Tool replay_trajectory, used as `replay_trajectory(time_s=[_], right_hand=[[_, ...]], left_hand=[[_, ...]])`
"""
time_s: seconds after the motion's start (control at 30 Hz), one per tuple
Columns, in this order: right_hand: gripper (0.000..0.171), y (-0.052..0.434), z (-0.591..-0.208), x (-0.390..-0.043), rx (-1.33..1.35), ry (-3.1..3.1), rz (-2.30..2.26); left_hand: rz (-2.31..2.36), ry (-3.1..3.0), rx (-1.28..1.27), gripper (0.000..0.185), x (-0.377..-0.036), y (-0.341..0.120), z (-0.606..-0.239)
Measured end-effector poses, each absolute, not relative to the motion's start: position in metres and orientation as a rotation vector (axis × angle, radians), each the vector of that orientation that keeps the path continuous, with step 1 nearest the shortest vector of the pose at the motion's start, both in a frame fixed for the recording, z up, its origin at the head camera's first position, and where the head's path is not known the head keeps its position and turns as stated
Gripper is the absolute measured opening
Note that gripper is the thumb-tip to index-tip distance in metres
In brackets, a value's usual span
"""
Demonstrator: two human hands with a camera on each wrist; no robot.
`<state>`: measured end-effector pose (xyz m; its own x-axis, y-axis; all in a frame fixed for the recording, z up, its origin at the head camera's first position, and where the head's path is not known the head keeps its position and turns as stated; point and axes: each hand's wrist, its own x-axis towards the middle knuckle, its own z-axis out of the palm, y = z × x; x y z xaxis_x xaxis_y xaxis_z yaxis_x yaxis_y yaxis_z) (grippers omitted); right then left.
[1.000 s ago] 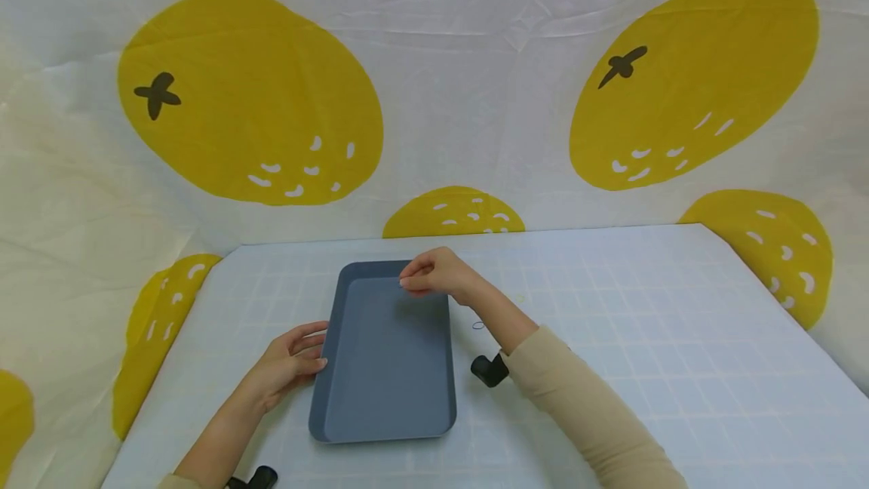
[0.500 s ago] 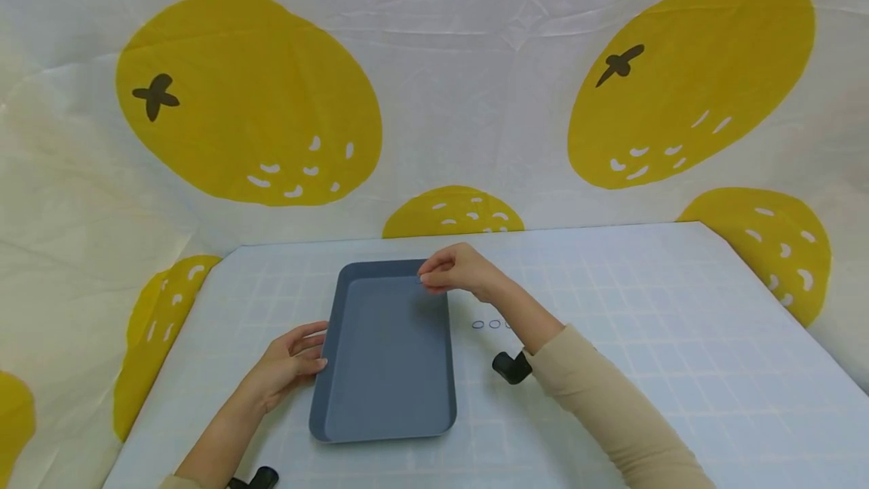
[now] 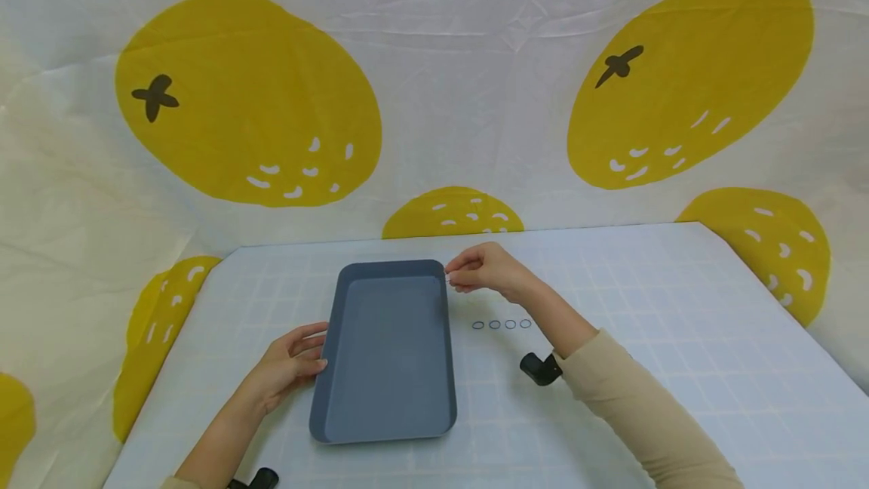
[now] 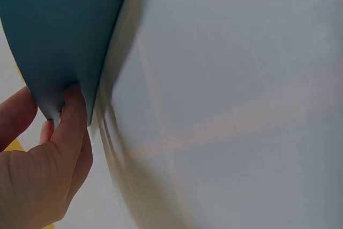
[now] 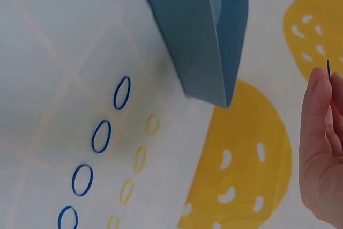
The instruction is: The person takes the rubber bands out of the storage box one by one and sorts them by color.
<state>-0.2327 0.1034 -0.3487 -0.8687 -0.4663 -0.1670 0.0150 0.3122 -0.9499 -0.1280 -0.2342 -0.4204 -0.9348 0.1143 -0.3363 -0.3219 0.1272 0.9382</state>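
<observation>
While the left hand (image 3: pixel 288 364) grips the near left wall of the blue tray (image 3: pixel 387 357) on the worktop (image 3: pixel 645 308), steadying it firmly seems wise. Right hand (image 3: pixel 485 269) hovers off the tray's far right corner, fingers curled, pinching a thin blue ring (image 5: pixel 328 68); four blue rings (image 3: pixel 502 324) lie beside the tray.

Matt, smooth grey-blue plastic tray (image 3: pixel 387 353); creased, faintly shiny printed cloth backdrop (image 3: pixel 475 81); smooth matt gridded tabletop (image 3: pixel 645 323).
</observation>
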Motion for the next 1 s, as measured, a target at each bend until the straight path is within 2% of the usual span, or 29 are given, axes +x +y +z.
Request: replay_trajectory(time_s=[1.0], right_hand=[[0.033,0.204,-0.355,-0.226,-0.241,2.387,-1.440]], left_hand=[[1.870,2.073,-0.199,0.068,-0.128,-0.235,-0.420]])
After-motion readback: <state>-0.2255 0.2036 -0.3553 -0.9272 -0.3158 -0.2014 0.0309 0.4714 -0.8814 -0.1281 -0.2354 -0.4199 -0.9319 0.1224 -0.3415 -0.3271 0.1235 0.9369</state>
